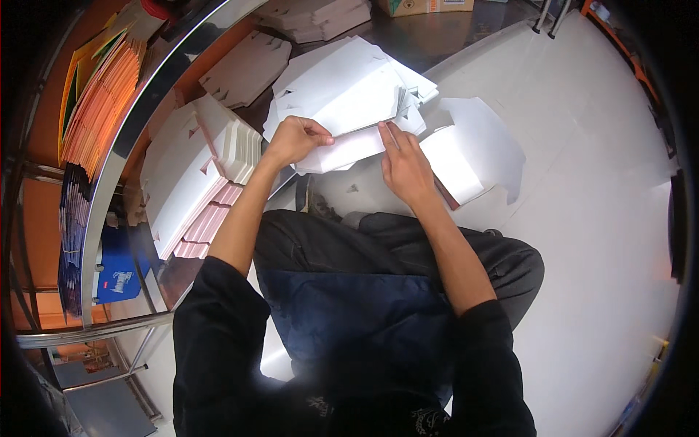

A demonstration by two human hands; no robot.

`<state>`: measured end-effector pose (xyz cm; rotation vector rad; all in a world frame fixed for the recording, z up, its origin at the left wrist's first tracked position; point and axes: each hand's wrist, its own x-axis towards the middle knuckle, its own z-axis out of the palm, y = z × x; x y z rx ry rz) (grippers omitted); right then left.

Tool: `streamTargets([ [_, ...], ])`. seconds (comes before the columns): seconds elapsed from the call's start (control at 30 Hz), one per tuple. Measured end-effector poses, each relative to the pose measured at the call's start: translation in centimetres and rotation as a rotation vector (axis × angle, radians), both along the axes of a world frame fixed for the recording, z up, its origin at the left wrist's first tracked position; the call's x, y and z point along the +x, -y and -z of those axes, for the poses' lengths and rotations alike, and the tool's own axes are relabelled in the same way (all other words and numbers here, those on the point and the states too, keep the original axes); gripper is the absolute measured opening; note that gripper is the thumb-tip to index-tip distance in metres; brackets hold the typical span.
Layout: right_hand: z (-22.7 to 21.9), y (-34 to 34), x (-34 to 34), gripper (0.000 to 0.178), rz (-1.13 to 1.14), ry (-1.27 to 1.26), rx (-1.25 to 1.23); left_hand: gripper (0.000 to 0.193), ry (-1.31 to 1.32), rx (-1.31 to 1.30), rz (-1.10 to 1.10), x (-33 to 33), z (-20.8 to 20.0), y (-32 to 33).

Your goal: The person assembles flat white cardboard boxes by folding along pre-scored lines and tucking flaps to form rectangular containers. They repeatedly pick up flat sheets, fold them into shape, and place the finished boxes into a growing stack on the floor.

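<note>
Pinching the upper left edge of a white card (349, 150) between thumb and curled fingers, the left hand (297, 140) leaves no gap around it. The right hand (409, 166) lays extended fingers on the card's right end; whether its thumb closes underneath, I cannot tell. The card is folded, a little above the middle of the frame, with its lower edge facing the lap.

Just above it, a loose pile of white sheets (331, 76) spreads its corners and notched flaps, so there is little bare room on that side. A curved white blank (489, 142) lies just beside the right hand, on the grey floor (590, 255). A tall stack of cut blanks (182, 175) stands near the left forearm, crowding that side; beyond it a shiny metal rail (109, 182) curves down the left of the frame. The widest open room is the floor, running along the right side of the frame.

As for printing, a blue box (120, 266) at left bears pale lettering and a small red mark, a brown carton (426, 6) at the top edge bears coloured print, and the dark shirt (364, 419) at bottom centre carries pale motifs too blurred to make out.
</note>
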<state>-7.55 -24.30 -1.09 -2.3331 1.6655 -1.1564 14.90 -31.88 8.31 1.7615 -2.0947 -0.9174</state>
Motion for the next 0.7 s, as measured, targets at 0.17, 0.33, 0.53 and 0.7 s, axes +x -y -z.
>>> streamTargets([
  [0.17, -0.4, 0.0, 0.1, 0.061, 0.01, 0.025, 0.047, 0.025, -0.036, -0.06, 0.124, 0.4, 0.9, 0.3],
  [0.33, 0.1, -0.1, 0.3, 0.059, -0.012, 0.074, -0.026, 0.034, -0.056, -0.051, 0.164, 0.2, 0.9, 0.2],
  [0.53, 0.6, 0.1, 0.0, 0.058, -0.017, 0.1, -0.063, 0.04, 0.094, -0.031, 0.205, -0.9, 1.2, 0.3],
  [0.7, 0.7, 0.1, 0.1, 0.059, -0.045, 0.113, -0.067, 0.039, 0.055, -0.027, 0.254, 0.2, 2.0, 1.3],
])
